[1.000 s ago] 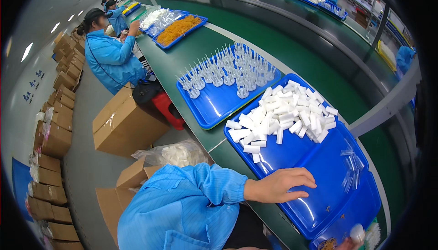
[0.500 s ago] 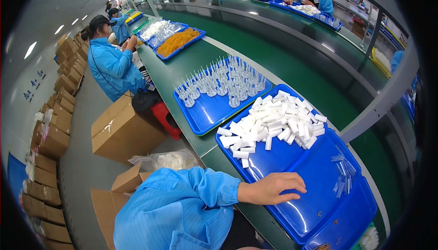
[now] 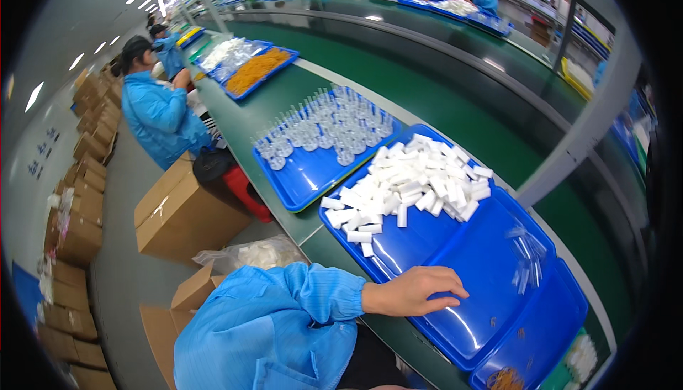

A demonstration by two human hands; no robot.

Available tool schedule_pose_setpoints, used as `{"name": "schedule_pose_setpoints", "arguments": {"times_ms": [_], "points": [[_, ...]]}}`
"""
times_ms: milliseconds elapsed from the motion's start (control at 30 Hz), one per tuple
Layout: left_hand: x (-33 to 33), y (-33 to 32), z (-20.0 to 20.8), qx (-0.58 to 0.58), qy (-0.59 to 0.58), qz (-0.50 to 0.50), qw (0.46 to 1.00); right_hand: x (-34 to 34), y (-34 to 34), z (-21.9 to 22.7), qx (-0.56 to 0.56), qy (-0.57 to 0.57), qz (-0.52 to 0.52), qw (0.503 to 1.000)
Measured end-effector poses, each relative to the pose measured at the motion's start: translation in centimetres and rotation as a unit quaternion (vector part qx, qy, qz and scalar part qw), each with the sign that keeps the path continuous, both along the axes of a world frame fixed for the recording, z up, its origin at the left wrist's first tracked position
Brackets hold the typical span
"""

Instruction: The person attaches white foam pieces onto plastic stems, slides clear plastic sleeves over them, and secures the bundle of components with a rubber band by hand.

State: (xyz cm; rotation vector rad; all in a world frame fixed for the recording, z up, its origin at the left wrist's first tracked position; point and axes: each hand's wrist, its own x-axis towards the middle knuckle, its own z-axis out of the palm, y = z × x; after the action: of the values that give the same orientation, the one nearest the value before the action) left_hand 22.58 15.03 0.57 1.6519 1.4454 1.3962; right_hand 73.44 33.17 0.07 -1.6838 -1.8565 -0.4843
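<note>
My left hand (image 3: 416,292) reaches over the near left side of a blue tray (image 3: 466,265). Its fingers are loosely bent, the thumb stands apart, and nothing shows in its grasp. White foam-like cylinders (image 3: 427,180) lie heaped at the tray's far end. Short clear tubes (image 3: 528,258) rest in a loose group toward its right side. Orange-brown rings (image 3: 505,378) sit at the near end of the blue trays, with a few stray bits closer to the hand. My right hand does not show; a sliver of skin at the lower edge cannot be identified.
Beyond stands another blue tray (image 3: 302,189) of clear, spiked cup-shaped pieces. Farther off is a tray of orange pieces (image 3: 260,71). A grey post (image 3: 580,137) rises at right. Cartons (image 3: 188,208) stand left of the bench, near a seated co-worker (image 3: 160,109).
The whole view has shifted slightly, and trays and bench appear a little further left. My left hand keeps nearly the same pose over the tray. No piece is visibly picked up.
</note>
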Motion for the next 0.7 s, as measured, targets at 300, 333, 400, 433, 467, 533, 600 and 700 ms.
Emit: {"name": "schedule_pose_setpoints", "arguments": {"times_ms": [300,333,400,433,467,533,600,700], "points": [[-2.0,-0.8,1.4,-0.037,0.074,0.102,0.991,-0.4,3.0,-0.3,-0.145,0.133,-0.016,0.98],[-2.1,-1.0,1.1,-0.041,0.072,0.114,0.99,-0.1,3.4,0.4,-0.147,0.088,-0.036,0.985],[-1.0,-0.7,0.9,-0.051,0.041,0.09,0.994,1.3,3.1,2.9,-0.147,0.084,-0.098,0.981],[-0.3,-0.6,0.8,-0.069,0.011,0.099,0.993,3.2,2.7,3.6,-0.145,0.082,-0.116,0.979],[0.1,-0.4,0.8,-0.069,0.008,0.087,0.994,4.9,2.7,4.0,-0.124,0.098,-0.116,0.981],[0.7,-0.3,0.8,-0.068,0.015,0.066,0.995,6.8,3.8,3.9,-0.103,0.115,-0.111,0.982],[0.5,-0.5,0.9,-0.064,0.021,0.072,0.995,6.9,5.8,3.0,-0.065,0.091,-0.099,0.989],[-0.7,-1.1,1.2,-0.058,0.048,0.102,0.992,4.4,10.4,0.6,-0.063,0.115,-0.097,0.987]]}}
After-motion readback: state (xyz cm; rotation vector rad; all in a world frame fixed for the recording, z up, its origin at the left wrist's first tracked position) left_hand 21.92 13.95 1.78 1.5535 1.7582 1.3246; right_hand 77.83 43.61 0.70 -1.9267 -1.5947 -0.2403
